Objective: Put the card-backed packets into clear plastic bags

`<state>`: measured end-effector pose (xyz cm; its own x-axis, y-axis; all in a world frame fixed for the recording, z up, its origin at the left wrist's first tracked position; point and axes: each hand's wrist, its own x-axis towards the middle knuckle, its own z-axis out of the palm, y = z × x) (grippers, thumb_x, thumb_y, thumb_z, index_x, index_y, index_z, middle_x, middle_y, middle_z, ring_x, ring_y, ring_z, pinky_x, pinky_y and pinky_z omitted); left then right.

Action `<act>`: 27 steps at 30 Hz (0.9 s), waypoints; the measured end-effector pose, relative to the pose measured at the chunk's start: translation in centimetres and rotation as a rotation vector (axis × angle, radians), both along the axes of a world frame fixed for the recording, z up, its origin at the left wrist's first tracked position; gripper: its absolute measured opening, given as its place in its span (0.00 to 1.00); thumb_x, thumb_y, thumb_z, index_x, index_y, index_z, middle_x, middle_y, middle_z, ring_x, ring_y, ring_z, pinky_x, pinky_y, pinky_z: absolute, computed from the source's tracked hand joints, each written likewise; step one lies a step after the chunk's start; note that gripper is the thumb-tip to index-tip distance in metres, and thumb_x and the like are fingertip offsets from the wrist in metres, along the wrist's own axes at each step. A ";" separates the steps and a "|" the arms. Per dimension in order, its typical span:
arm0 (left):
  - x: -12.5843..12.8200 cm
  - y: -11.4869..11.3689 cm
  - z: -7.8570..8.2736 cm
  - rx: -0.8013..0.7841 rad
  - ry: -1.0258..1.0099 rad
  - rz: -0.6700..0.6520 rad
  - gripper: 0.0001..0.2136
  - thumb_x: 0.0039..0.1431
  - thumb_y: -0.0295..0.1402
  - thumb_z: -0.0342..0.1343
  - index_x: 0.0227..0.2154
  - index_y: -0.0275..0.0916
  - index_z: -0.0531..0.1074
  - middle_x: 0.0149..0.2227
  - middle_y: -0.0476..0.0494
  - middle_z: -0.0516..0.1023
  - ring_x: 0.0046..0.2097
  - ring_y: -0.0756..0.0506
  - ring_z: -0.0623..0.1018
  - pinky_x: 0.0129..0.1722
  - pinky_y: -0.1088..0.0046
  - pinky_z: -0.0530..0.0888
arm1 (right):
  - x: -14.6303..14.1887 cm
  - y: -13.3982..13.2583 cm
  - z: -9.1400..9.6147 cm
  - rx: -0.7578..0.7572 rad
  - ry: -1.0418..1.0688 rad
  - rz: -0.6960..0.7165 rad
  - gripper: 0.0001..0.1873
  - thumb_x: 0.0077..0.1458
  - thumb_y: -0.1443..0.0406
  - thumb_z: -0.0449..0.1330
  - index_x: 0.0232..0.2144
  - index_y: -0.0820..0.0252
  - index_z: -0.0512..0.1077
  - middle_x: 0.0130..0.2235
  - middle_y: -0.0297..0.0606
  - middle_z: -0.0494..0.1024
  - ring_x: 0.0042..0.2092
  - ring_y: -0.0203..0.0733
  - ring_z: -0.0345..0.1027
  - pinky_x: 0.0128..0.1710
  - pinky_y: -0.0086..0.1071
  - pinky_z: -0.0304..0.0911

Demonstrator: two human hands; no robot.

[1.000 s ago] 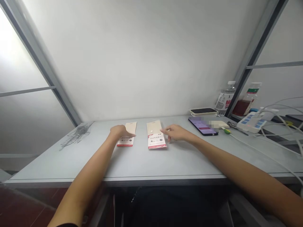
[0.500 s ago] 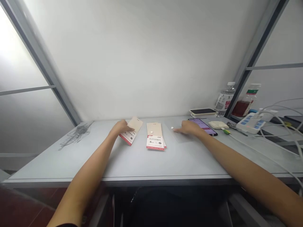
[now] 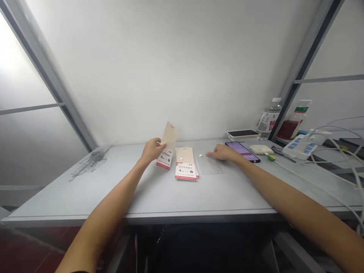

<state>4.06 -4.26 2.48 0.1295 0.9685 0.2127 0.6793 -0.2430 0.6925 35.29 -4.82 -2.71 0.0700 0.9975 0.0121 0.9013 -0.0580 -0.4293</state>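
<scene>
Listing what stands at the table, from the hands outward.

Item one, the left hand: its fingers pinch a cream-and-red paper packet by the side edge. The packet stands tilted, nearly upright, its printed lower end low over the table; whether it touches cannot be told.

Item two, the right hand: stretched out, fingers loosely together, holding nothing. The fingertips reach over a clear plastic sleeve lying flat on the table; contact cannot be told.

Item three, a stack of paper packets: lying flat between the hands, cream at the far end, white and red at the near end, with Chinese print and a large 4. It sits just beside the raised packet and the sleeve.

Item four, a small white disc: on the table, between the stack and the right hand.

Farther right: a phone with a lit purple screen, a black-topped power bank, a white pouch, two plastic bottles, a power strip and white cables.
</scene>
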 end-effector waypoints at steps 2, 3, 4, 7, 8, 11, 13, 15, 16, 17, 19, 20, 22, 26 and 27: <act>0.2 -0.2 0.0 0.040 0.021 -0.026 0.11 0.51 0.41 0.50 0.30 0.39 0.66 0.27 0.46 0.78 0.27 0.47 0.77 0.22 0.77 0.67 | -0.2 -0.1 0.2 -0.019 -0.047 -0.017 0.23 0.38 0.45 0.61 0.16 0.59 0.64 0.16 0.35 0.66 0.23 0.39 0.64 0.23 0.30 0.54; 0.2 -0.3 -0.1 0.055 0.028 -0.040 0.11 0.51 0.42 0.50 0.29 0.39 0.66 0.26 0.46 0.78 0.27 0.47 0.77 0.22 0.76 0.67 | -0.3 -0.1 0.3 -0.043 -0.059 -0.028 0.24 0.36 0.45 0.62 0.17 0.59 0.64 0.17 0.35 0.66 0.24 0.40 0.64 0.23 0.30 0.54; 0.3 -0.4 -0.1 0.068 0.031 -0.052 0.11 0.51 0.43 0.49 0.29 0.39 0.65 0.26 0.47 0.77 0.27 0.47 0.76 0.22 0.76 0.67 | -0.4 -0.2 0.3 -0.056 -0.062 -0.041 0.25 0.34 0.44 0.63 0.17 0.59 0.64 0.18 0.35 0.66 0.24 0.40 0.64 0.23 0.29 0.53; 0.5 -0.7 0.0 0.090 0.020 -0.091 0.13 0.51 0.44 0.49 0.28 0.39 0.65 0.24 0.48 0.76 0.26 0.47 0.76 0.22 0.76 0.67 | -0.7 -0.2 0.5 -0.108 -0.027 -0.064 0.24 0.31 0.46 0.65 0.17 0.58 0.62 0.18 0.33 0.64 0.24 0.39 0.63 0.22 0.29 0.52; 0.5 -0.8 0.1 0.093 0.010 -0.104 0.13 0.51 0.45 0.50 0.28 0.39 0.65 0.24 0.48 0.76 0.26 0.47 0.76 0.22 0.76 0.67 | -0.7 -0.3 0.5 -0.129 0.001 -0.052 0.24 0.32 0.48 0.66 0.16 0.58 0.61 0.17 0.32 0.63 0.22 0.38 0.61 0.22 0.29 0.51; 0.8 -1.1 0.2 0.035 -0.102 -0.171 0.13 0.49 0.45 0.52 0.28 0.38 0.64 0.25 0.47 0.76 0.27 0.47 0.76 0.23 0.75 0.68 | -0.8 -0.5 0.5 -0.140 0.160 0.034 0.20 0.40 0.53 0.63 0.13 0.58 0.59 0.14 0.31 0.61 0.18 0.34 0.56 0.20 0.29 0.49; 1.0 -1.2 0.2 -0.053 -0.246 -0.222 0.13 0.48 0.44 0.53 0.27 0.38 0.64 0.26 0.46 0.77 0.27 0.47 0.76 0.23 0.75 0.69 | -1.1 -0.7 0.7 -0.065 0.272 0.081 0.18 0.45 0.57 0.58 0.13 0.59 0.59 0.14 0.32 0.63 0.18 0.33 0.55 0.21 0.29 0.50; 1.2 -1.2 0.1 -0.143 -0.373 -0.270 0.13 0.47 0.43 0.55 0.26 0.37 0.64 0.27 0.46 0.76 0.27 0.48 0.76 0.23 0.75 0.69 | -1.6 -1.0 1.1 0.045 0.321 0.083 0.14 0.48 0.61 0.53 0.15 0.60 0.60 0.17 0.34 0.66 0.19 0.33 0.57 0.22 0.28 0.52; 1.3 -1.3 0.0 -0.179 -0.414 -0.291 0.13 0.47 0.42 0.55 0.25 0.37 0.64 0.26 0.47 0.75 0.26 0.48 0.75 0.23 0.76 0.68 | -2.0 -1.2 1.3 0.096 0.327 0.076 0.13 0.49 0.62 0.52 0.17 0.60 0.61 0.19 0.34 0.68 0.21 0.33 0.59 0.23 0.28 0.53; 1.5 -1.4 -0.1 -0.210 -0.443 -0.314 0.12 0.47 0.42 0.55 0.24 0.36 0.64 0.25 0.47 0.75 0.25 0.49 0.75 0.22 0.76 0.67 | -2.4 -1.4 1.5 0.149 0.329 0.071 0.11 0.49 0.62 0.51 0.18 0.60 0.61 0.21 0.34 0.69 0.22 0.33 0.59 0.25 0.27 0.53; 1.8 -1.7 -0.2 -0.271 -0.484 -0.372 0.12 0.46 0.40 0.55 0.22 0.36 0.63 0.22 0.48 0.73 0.23 0.50 0.73 0.20 0.77 0.65 | -3.5 -2.0 1.9 0.260 0.324 0.069 0.11 0.50 0.62 0.50 0.19 0.59 0.58 0.22 0.33 0.68 0.25 0.34 0.60 0.26 0.27 0.53; 1.9 -1.9 -0.2 -0.302 -0.501 -0.407 0.12 0.46 0.40 0.56 0.21 0.36 0.63 0.21 0.48 0.72 0.22 0.50 0.73 0.19 0.77 0.64 | -4.0 -2.3 2.1 0.377 0.301 0.072 0.12 0.50 0.61 0.50 0.18 0.58 0.56 0.21 0.32 0.66 0.24 0.34 0.58 0.26 0.28 0.52; 2.3 -2.5 -0.1 -0.356 -0.510 -0.479 0.12 0.45 0.39 0.56 0.19 0.36 0.62 0.19 0.49 0.71 0.20 0.51 0.71 0.18 0.78 0.61 | -5.0 -2.8 2.2 0.569 0.232 0.092 0.15 0.51 0.62 0.49 0.17 0.58 0.52 0.20 0.31 0.62 0.24 0.34 0.55 0.26 0.29 0.50; 3.0 -3.6 0.0 -0.381 -0.467 -0.533 0.16 0.43 0.37 0.57 0.11 0.36 0.58 0.12 0.53 0.60 0.15 0.56 0.61 0.14 0.79 0.54 | -6.3 -3.7 2.3 0.760 0.206 0.137 0.15 0.52 0.63 0.50 0.17 0.57 0.49 0.21 0.31 0.59 0.24 0.34 0.53 0.26 0.29 0.51; 3.1 -3.7 0.0 -0.381 -0.460 -0.528 0.17 0.43 0.37 0.57 0.10 0.36 0.56 0.11 0.53 0.58 0.14 0.57 0.59 0.14 0.79 0.53 | -6.5 -3.9 2.3 0.782 0.214 0.145 0.15 0.52 0.64 0.50 0.18 0.57 0.50 0.22 0.31 0.59 0.25 0.34 0.53 0.26 0.29 0.51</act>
